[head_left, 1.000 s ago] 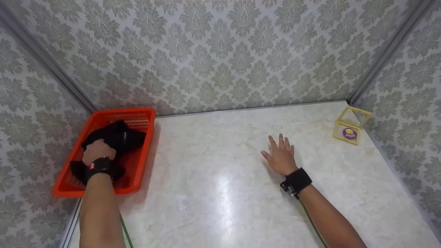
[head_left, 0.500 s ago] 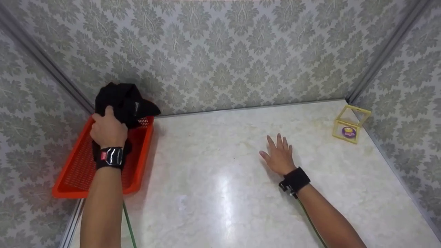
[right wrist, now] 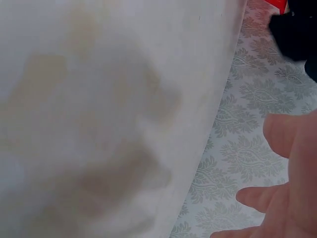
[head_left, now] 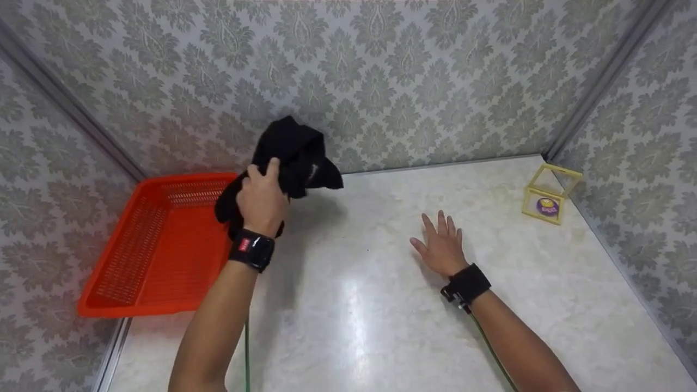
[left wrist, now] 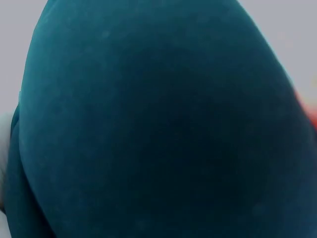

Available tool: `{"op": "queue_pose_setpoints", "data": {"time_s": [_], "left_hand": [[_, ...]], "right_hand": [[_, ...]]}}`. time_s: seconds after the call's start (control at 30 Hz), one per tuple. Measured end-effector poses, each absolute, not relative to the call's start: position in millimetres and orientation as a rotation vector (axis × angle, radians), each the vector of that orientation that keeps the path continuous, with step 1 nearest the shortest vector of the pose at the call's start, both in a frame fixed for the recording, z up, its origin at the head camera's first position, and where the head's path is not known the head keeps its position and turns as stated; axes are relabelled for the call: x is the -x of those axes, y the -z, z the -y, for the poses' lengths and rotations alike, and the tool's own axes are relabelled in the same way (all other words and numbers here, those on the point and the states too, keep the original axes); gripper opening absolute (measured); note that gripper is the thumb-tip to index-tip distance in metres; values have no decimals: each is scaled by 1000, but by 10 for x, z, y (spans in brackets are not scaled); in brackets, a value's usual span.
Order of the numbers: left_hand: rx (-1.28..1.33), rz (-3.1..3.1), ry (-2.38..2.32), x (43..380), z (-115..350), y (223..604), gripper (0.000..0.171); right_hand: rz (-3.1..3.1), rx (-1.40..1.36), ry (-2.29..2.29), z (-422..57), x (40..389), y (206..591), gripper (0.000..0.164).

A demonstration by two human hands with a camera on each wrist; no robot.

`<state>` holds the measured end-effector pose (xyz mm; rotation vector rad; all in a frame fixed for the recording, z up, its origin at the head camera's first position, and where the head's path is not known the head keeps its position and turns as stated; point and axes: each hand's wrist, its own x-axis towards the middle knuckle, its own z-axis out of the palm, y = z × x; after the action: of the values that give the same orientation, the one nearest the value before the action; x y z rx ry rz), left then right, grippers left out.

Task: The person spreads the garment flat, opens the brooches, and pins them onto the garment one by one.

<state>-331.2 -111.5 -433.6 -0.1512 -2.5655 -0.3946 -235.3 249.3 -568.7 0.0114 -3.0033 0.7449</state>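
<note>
A: Cloth (head_left: 286, 144) loc?
B: Gripped in L hand (head_left: 264, 201), held up nr basket (head_left: 182, 250), R side.
A: Axis?
B: Slants up-right, 1 corner pointing R. R hand (head_left: 444, 250): fingers spread, holding nothing.

The black left wristband (head_left: 252, 250) has a glossy section and a small red label (head_left: 244, 244); the matte black right wristband (head_left: 470, 284) carries a small black-and-silver fitting (head_left: 455, 295). A thin green cable (head_left: 247, 354) runs beside each forearm (head_left: 209, 332).

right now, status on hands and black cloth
Left hand grips black cloth, held up near red basket. Right hand spread, holding nothing. Yellow case far right, apart from both hands.
</note>
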Motion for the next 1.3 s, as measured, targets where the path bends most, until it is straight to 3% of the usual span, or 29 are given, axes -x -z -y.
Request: {"op": "queue_pose_setpoints", "data": {"time_s": [0.37,0.63,0.9,1.1,1.3], "left_hand": [[434,2740,424,3077,221,4951,73],[548,2767,388,2882,-156,5328,81],[556,2890,467,2648,-346,5503,112],[584,2947,732,2433,-395,5372,127],[765,3070,945,2383,-305,5192,113]], "right_hand": [[2967,-26,-730,-2479,2348,5706,72],[2832,-94,-847,-2498,2340,5739,70],[2748,-36,-1031,-2455,2273,5717,52],[2906,104,-1541,-2396,2223,5645,83],[2976,18,-1508,-2335,2202,5654,92]]}}
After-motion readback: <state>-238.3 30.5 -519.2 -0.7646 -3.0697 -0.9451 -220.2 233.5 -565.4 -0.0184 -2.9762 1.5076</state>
